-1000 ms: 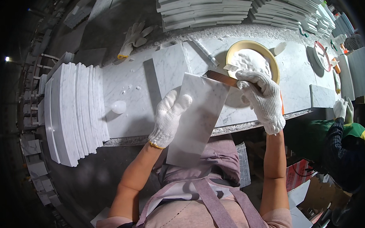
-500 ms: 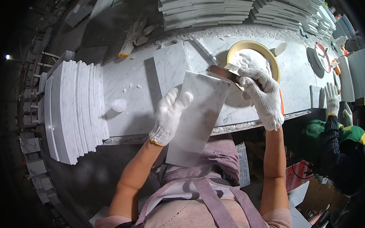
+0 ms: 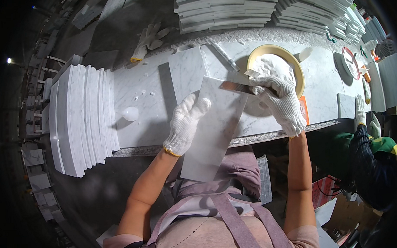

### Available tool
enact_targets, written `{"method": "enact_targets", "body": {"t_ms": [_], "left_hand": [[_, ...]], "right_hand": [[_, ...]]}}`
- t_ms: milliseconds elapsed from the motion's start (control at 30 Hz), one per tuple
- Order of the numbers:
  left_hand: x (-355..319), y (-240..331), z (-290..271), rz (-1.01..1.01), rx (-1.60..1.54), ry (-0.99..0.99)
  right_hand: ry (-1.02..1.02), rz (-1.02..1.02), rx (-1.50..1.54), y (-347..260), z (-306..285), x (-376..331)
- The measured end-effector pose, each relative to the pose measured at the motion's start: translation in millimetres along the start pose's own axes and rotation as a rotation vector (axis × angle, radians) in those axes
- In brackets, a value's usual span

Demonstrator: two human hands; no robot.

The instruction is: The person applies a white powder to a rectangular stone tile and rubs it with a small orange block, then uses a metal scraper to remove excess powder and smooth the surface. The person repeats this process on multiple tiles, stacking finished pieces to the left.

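Note:
My left hand (image 3: 186,124), in a white knit glove, grips the left edge of a grey-white marble tile (image 3: 216,132), thumb on its upper face. The tile is tilted over the bench's front edge and reaches down toward my apron. My right hand (image 3: 280,104), gloved too, is closed around a putty knife; its wide metal blade (image 3: 233,86) lies at the tile's far right corner. Whether the blade touches is hard to tell. Just beyond that hand stands a yellow bowl (image 3: 298,72) of white paste (image 3: 273,65). The knife's handle is mostly hidden by my fingers.
Another tile (image 3: 185,72) lies on the marble bench top (image 3: 140,89). Stacked tiles stand left (image 3: 82,119) and far back (image 3: 225,11). A clear tube (image 3: 223,55), a spare glove (image 3: 148,42) and an orange item (image 3: 304,109) lie around. A co-worker (image 3: 370,161) is at right.
My right hand has moved a little left with the putty knife, bringing the blade over the tile's far corner. My left hand and the tile stay nearly still. The co-worker's gloved hand has turned.

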State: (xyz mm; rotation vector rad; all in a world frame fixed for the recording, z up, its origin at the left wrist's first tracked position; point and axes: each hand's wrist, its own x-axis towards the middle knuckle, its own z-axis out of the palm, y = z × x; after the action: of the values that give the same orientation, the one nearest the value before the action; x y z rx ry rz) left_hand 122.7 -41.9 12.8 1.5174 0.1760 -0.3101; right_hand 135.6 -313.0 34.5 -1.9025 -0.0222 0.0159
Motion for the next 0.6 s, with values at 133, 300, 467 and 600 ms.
{"method": "enact_targets", "body": {"t_ms": [133,300,467,600], "left_hand": [[0,3,2,0.034,-0.072,-0.048],[1,7,2,0.035,0.037,-0.047],[3,3,5,0.039,-0.021,-0.036],[4,0,6,0.011,-0.086,-0.012]], "right_hand": [[0.084,0.199,0.096,-4,-15,-18],[0.390,0.281,0.065,11,-56,-40],[0.418,0.189,-0.365,34,-87,-47],[0.369,0.134,-0.733,41,-83,-45]]}}
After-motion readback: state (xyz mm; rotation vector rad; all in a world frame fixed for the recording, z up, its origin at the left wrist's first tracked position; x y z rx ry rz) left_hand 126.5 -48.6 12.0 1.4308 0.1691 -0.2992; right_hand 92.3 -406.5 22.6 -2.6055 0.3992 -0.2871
